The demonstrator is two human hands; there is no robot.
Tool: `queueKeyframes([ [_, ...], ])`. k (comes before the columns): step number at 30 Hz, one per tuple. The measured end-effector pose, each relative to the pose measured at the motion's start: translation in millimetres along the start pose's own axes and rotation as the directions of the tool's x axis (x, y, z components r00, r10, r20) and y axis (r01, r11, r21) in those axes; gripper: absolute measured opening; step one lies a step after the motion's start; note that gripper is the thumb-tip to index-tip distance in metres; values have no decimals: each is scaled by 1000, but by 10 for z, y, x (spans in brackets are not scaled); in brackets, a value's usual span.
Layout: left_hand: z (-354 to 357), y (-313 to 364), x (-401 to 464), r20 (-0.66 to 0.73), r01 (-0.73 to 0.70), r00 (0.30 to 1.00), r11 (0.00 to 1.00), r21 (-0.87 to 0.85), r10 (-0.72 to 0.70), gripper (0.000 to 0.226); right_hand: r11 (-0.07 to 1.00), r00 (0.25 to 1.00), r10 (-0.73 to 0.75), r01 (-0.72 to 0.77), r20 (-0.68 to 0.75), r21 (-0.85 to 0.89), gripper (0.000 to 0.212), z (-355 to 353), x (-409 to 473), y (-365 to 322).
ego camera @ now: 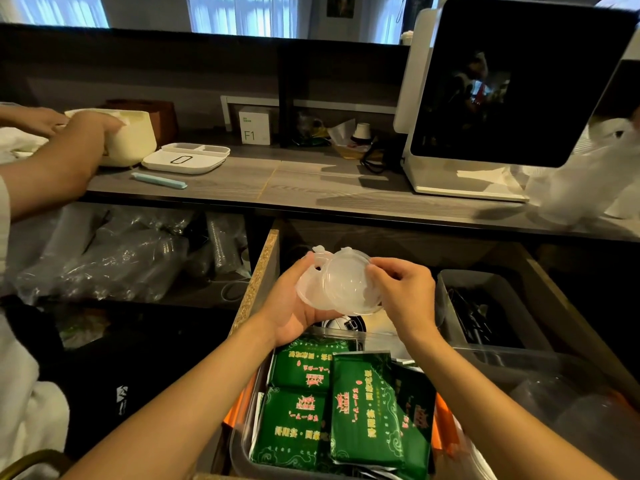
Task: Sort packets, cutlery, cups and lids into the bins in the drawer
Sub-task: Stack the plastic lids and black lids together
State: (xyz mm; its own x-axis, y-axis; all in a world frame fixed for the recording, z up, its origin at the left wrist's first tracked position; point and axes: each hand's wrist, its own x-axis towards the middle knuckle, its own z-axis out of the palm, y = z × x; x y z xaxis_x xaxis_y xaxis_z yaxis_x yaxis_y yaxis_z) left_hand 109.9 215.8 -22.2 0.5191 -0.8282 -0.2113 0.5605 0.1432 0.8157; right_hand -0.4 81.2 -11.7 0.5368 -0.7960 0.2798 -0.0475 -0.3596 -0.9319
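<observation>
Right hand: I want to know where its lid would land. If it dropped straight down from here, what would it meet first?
Probably the green packets in the grey bin below the right hand, which pinches a clear lid; depth is unclear.

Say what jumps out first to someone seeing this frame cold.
Dead centre, the left hand and right hand hold a small stack of clear plastic lids above the open drawer. Below them, bright green packets fill the nearest bin, the strongest colour in view. A big dark screen stands on the counter at upper right, and another person's arm reaches in at far left.
</observation>
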Motion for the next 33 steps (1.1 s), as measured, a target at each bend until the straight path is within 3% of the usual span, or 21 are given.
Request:
queueKeyframes([
  [7, 43, -32, -24, 104, 170, 982, 980, -104, -159, 79, 994, 993, -89, 83, -81, -69, 9, 150, -45, -107],
  [12, 33, -42, -29, 135, 148, 982, 978, -144, -129, 67, 964, 990, -122, 136, 75, -227, 8, 199, -91, -72],
  [16, 16, -47, -10, 124, 110, 987, 991, -81, -99, 58, 935, 975, -160, 200, 154, -292, 10, 156, -74, -57],
  [22, 16, -15, -25, 97, 121, 990, 982, -144, -107, 52, 978, 986, -120, 137, 114, -157, 9, 62, -11, -124],
  [29, 30, -19, -45, 137, 134, 984, 984, -120, -117, 58, 970, 990, -135, 142, 49, -197, 6, 72, -51, -126],
  [33, -6, -8, -28, 118, 111, 989, 978, -177, -91, 50, 991, 998, -23, 29, -51, 130, 9, -23, 36, -214],
])
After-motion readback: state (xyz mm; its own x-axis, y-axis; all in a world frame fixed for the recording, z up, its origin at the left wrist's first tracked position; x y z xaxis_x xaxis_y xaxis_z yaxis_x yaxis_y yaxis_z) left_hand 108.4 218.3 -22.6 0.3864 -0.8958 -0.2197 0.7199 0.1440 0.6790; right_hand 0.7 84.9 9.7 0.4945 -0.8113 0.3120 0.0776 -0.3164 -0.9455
